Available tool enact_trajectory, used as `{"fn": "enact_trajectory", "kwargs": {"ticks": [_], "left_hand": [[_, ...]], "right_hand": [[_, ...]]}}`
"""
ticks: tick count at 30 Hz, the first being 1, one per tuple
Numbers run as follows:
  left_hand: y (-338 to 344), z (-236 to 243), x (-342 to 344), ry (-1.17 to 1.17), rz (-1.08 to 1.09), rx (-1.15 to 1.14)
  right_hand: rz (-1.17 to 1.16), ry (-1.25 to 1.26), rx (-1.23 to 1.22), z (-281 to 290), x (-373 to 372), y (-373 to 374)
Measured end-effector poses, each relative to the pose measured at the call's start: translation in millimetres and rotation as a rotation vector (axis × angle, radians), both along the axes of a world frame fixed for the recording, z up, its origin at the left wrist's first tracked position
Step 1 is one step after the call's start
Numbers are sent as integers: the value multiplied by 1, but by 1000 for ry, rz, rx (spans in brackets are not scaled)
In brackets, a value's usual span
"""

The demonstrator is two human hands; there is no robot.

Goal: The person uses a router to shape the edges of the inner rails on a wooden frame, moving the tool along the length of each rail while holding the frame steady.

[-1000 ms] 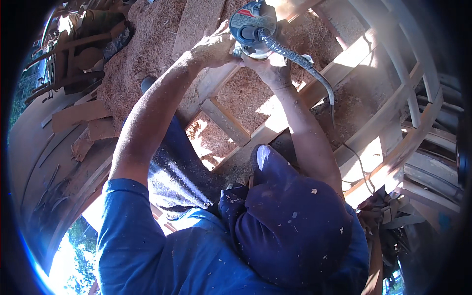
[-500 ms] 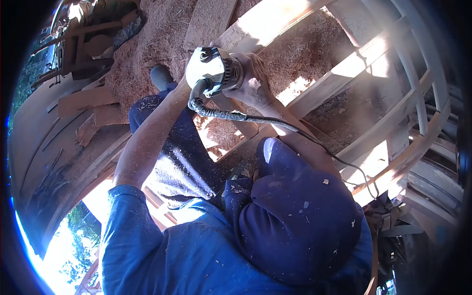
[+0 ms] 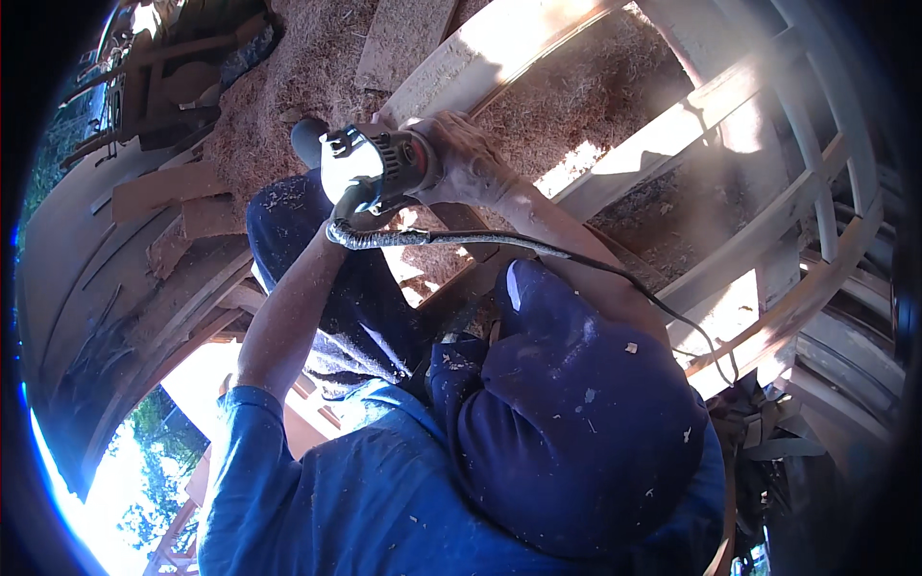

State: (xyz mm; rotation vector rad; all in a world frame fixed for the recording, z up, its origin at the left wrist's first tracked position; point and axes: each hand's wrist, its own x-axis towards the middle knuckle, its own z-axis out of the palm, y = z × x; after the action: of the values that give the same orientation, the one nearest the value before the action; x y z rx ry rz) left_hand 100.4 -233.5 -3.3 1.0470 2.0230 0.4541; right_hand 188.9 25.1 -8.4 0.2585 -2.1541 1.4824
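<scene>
Head view showed a corded power tool with a silvery-white rounded cap and a dark vented body (image 3: pixel 357 171) left of centre in the upper half of the frame. A bare, dust-covered right hand (image 3: pixel 461 158) was grasping the tool's body from its right side. The bare left forearm (image 3: pixel 288 322) rose toward the tool from the lower left, but its hand was mostly hidden behind the tool, so its grip could not be told. A dark cable in a rough grey sleeve (image 3: pixel 384 237) ran from the tool across the right forearm (image 3: pixel 567 235) toward the right of the frame. Just above the right hand lay a pale, sunlit wooden beam (image 3: pixel 451 82); reddish-brown shavings (image 3: pixel 274 120) covered the upper left, and a curved slatted wooden frame (image 3: pixel 834 254) stood at the right
</scene>
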Motion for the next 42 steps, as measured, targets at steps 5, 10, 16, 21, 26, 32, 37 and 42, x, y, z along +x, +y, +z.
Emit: {"fn": "enact_trajectory", "kwargs": {"ticks": [5,10,16,21,26,32,37,42], "left_hand": [[-15,7,12,93,-26,-22],[-18,16,10,186,-50,-45],[32,8,-23,298,-141,-28],[83,4,-48,372,-223,-26],[151,7,-70,464,-320,-58],[268,22,-79,550,-363,-197],[278,-32,-138,347,-157,-43],[220,-25,-105,-34,5,297]], "right_hand": [[37,-5,-20,-1,-3,-8],[-30,-22,28,5,3,-11],[-230,-114,54,1,7,3],[-348,-61,23,-10,6,31],[-477,81,159,-17,-10,71],[-432,-207,92,-24,-15,144],[-411,-142,-97,11,-40,172],[-521,-124,-229,11,-3,188]]}}
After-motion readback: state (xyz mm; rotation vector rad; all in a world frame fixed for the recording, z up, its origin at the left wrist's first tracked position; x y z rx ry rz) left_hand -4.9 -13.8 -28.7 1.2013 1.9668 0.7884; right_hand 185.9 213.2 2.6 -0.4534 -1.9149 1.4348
